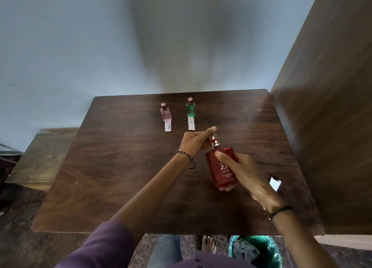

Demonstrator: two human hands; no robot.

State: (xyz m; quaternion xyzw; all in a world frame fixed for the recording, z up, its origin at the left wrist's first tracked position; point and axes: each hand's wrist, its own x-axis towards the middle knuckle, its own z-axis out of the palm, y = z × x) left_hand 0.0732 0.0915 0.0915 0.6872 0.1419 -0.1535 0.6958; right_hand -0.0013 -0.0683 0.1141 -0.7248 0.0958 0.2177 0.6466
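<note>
1. The right grip (241, 171) is clamped round the red bottle (220, 167), thumb on its front, and holds it tilted above the middle of the table (120, 167).
2. The left grip (196, 142) pinches the cap (213, 140) at the bottle's top.
3. A pink bottle (166, 114) and a green bottle (190, 109) stand apart near the far edge.
4. A first strip (168, 126) touches the pink bottle's near side, and a second strip (191, 125) touches the green bottle's.
5. A third strip (274, 183) lies just beside the right grip.
6. A bin (255, 249) sits on the floor below the near edge.
</note>
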